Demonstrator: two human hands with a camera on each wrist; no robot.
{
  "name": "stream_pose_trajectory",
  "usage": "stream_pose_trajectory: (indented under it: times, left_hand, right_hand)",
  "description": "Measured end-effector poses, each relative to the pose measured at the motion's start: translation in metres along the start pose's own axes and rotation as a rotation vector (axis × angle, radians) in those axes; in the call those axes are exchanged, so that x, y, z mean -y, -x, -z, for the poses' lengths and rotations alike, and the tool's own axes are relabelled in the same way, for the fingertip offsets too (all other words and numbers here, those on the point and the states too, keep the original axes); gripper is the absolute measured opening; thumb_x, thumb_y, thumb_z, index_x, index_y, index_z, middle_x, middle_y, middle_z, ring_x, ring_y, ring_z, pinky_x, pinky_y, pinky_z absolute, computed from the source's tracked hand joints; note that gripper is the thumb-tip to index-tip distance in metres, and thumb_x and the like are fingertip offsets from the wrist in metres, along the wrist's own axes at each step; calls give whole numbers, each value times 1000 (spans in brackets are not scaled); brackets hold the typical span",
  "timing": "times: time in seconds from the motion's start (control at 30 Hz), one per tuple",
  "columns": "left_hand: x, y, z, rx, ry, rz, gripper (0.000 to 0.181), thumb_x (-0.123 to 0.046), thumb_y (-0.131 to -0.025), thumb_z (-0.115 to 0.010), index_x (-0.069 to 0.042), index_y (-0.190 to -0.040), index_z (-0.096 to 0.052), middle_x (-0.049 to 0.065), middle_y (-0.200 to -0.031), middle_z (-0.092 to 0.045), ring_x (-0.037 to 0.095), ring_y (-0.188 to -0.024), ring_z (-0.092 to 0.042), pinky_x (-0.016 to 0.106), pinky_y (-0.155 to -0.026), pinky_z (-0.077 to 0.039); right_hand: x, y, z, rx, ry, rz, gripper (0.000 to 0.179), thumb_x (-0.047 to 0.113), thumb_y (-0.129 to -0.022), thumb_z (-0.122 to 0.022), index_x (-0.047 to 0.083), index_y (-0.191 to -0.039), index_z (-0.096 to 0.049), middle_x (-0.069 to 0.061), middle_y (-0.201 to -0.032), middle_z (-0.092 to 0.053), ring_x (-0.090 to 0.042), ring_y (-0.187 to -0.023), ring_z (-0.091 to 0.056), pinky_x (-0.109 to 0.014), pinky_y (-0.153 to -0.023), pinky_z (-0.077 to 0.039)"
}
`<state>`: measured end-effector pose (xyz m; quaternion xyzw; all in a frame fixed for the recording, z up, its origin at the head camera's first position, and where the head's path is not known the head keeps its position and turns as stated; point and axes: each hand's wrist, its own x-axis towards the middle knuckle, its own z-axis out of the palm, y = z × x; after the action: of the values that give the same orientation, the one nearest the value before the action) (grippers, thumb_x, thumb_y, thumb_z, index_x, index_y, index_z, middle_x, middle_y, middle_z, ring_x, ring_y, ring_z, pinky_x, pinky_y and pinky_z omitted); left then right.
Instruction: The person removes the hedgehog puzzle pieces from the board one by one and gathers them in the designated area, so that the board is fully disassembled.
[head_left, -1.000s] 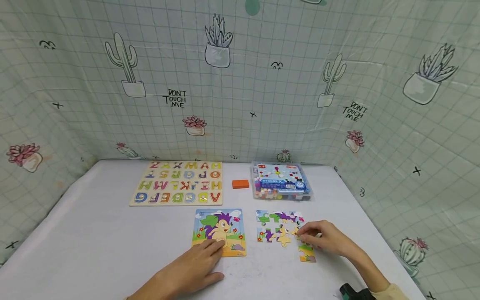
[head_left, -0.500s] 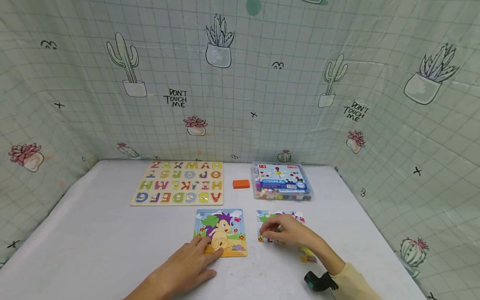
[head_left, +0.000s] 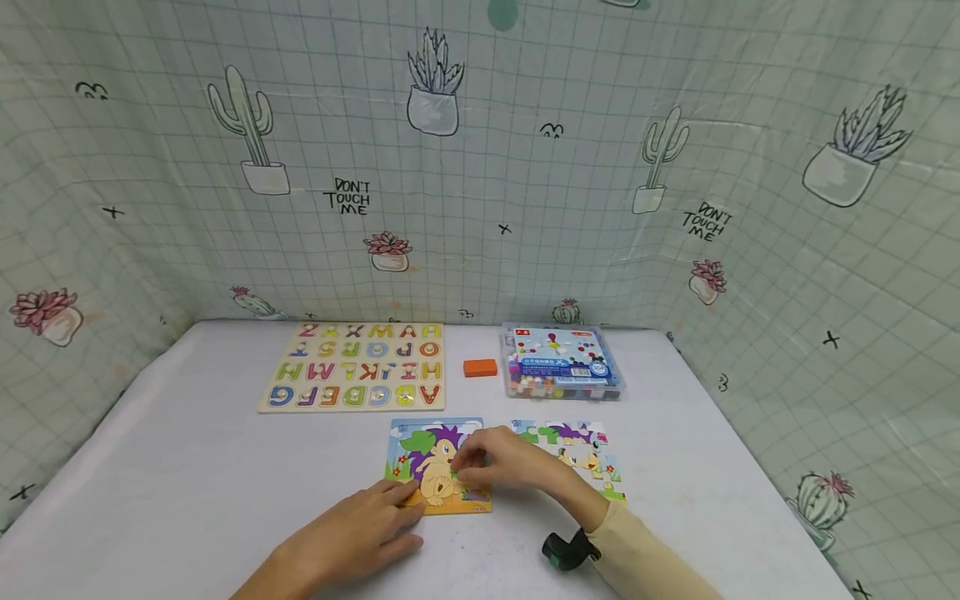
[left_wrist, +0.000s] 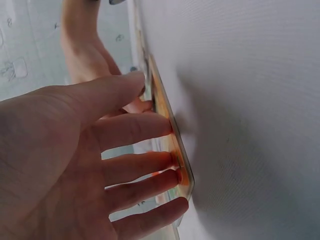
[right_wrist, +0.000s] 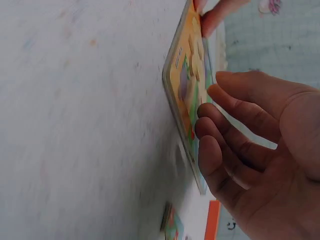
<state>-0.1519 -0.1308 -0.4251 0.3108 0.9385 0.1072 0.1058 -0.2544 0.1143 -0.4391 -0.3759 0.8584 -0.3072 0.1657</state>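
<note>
A hedgehog jigsaw board (head_left: 401, 433) lies on the table before me, blue at its far edge and orange at its near edge. My left hand (head_left: 356, 529) rests its fairly straight fingertips on the near left edge. In the left wrist view its fingers (left_wrist: 135, 127) are spread along the orange rim. My right hand (head_left: 506, 458) hovers over the board's right side with fingers loosely bent. In the right wrist view the fingertips (right_wrist: 209, 150) lie close to the board, with no piece visible between them. Loose puzzle pieces (head_left: 573, 433) lie to the right, partly hidden by the right forearm.
An alphabet board (head_left: 352, 367) lies at the back left. Right of it are an orange block (head_left: 480, 368) and a clear plastic box (head_left: 562, 362) of coloured parts. A black wrist device (head_left: 567, 550) sits on my right wrist. A patterned curtain (head_left: 480, 167) encloses the table.
My right hand has moved left from the loose pieces to the board's right side. My left hand has drawn back slightly, toward the board's near left edge, uncovering more of the hedgehog's belly.
</note>
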Motion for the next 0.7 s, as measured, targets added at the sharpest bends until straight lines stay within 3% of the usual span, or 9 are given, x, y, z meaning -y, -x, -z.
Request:
stream_pose_trajectory:
  times: [0.3,0.7]
  left_hand:
    - [3,0,0,7,22,1,43,-44,-93,-62,-17,-127,-68,13,-145,-53,32,-132,-50,53,-103,-46]
    - [5,1,1,-17,73,25,33,-40,-92,-65,-24,-121,-72,20,-142,-52,35,-126,-51,58,-97,-48]
  right_hand:
    - [13,-20,-13,1,34,2,13,20,-91,-69,12,-101,-73,8,-84,-65,3,-72,-53,-14,-68,-48]
    - [20,-27,-20,12,49,-34,14,19,-91,-70,13,-103,-75,10,-79,-64,4,-67,-52,-13,-62,-47]
